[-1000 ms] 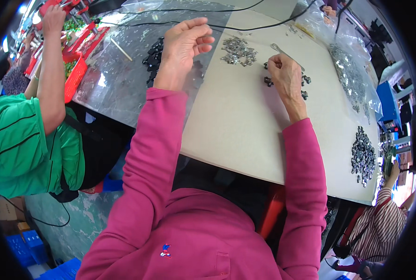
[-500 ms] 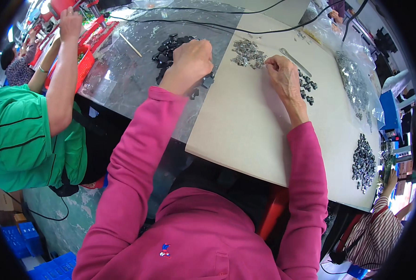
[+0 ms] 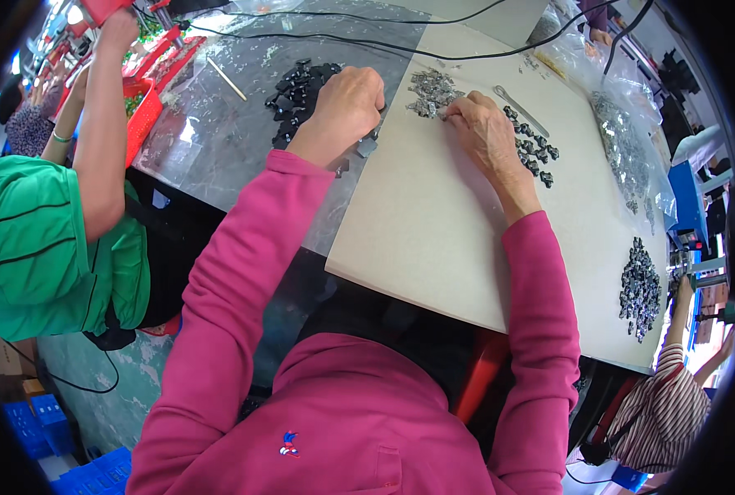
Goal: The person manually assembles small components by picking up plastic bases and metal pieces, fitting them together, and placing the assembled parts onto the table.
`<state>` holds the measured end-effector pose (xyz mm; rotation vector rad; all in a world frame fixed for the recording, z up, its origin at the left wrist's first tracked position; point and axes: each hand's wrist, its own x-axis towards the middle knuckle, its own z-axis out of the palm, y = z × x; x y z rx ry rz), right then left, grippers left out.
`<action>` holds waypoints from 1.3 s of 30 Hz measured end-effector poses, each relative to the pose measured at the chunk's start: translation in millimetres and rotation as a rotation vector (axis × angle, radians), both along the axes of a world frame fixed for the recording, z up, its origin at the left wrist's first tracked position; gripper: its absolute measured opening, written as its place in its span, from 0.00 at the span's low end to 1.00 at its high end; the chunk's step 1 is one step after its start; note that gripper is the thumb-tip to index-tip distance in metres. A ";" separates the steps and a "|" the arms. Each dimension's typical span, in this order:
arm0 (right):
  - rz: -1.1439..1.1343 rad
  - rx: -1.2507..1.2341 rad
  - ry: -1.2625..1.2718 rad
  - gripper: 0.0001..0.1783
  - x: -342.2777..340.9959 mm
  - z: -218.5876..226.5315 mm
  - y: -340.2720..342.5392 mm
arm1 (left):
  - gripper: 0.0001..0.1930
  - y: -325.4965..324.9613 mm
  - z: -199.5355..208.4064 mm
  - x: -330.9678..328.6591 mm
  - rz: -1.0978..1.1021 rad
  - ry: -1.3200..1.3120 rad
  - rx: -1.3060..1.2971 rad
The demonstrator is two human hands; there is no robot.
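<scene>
My left hand (image 3: 344,109) hovers at the right side of a pile of black flat pieces (image 3: 295,99) on the grey surface. Its fingers are curled closed, and whatever they hold is hidden behind the knuckles. Over the pale board, my right hand (image 3: 489,139) pinches thumb and fingertips together at the near edge of a heap of small silvery metal parts (image 3: 433,89). Anything in that pinch is too small to name. Just right of this hand lies a cluster of small dark parts (image 3: 536,150), with metal tweezers (image 3: 522,112) beside it.
Another dark heap of parts (image 3: 640,289) lies near the board's right edge. Clear plastic bags (image 3: 623,148) of parts stand at far right. Black cables (image 3: 367,43) cross the back. At left, a person in green (image 3: 45,239) works beside a red basket (image 3: 143,120).
My right hand has shifted left to the edge of the silvery heap, uncovering more of the dark cluster. My left hand has moved slightly right, still closed.
</scene>
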<state>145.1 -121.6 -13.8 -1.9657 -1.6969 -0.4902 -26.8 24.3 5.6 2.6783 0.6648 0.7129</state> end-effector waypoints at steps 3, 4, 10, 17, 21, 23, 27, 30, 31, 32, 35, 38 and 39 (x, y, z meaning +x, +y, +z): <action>0.005 0.066 0.156 0.08 3.3 1.9 -1.1 | 0.07 -8.3 8.6 2.6 -0.057 -0.074 0.020; 0.007 0.100 0.234 0.08 4.7 2.6 -2.6 | 0.07 -10.9 12.0 3.9 -0.067 -0.096 -0.054; 0.035 -0.055 1.180 0.09 -10.7 36.0 -18.9 | 0.04 -34.5 34.7 8.7 -0.149 -0.082 -0.313; 0.032 -0.378 1.023 0.09 -6.8 40.2 -30.3 | 0.07 -44.4 19.2 27.7 -0.438 0.110 -0.170; -0.095 -0.396 0.667 0.08 -11.0 38.4 -32.2 | 0.10 -40.8 13.6 24.7 -0.376 0.065 -0.182; -0.159 -0.293 0.614 0.09 -4.6 36.5 -34.5 | 0.10 -39.9 13.3 23.5 -0.339 0.048 -0.210; -0.168 -0.303 0.615 0.09 -3.9 43.6 -38.6 | 0.10 -40.5 14.1 20.0 -0.336 0.064 -0.253; -0.130 -0.329 0.627 0.09 -9.5 45.2 -42.0 | 0.10 -43.2 12.4 19.9 -0.413 0.096 -0.243; -0.104 -0.324 0.626 0.08 -12.4 45.3 -43.5 | 0.10 -44.1 12.4 20.2 -0.413 0.096 -0.243; -0.077 -0.320 0.624 0.08 -14.3 45.3 -44.0 | 0.10 -45.1 12.4 20.6 -0.403 0.111 -0.245; -0.060 -0.355 0.568 0.08 -15.5 38.2 -42.6 | 0.10 -45.7 11.1 22.3 -0.382 0.143 -0.248; -0.067 -0.360 0.519 0.08 -15.9 32.1 -39.6 | 0.10 -45.1 7.3 24.1 -0.391 0.095 -0.258; -0.082 -0.349 0.498 0.08 -16.1 31.0 -38.5 | 0.10 -44.4 6.7 24.7 -0.390 0.095 -0.257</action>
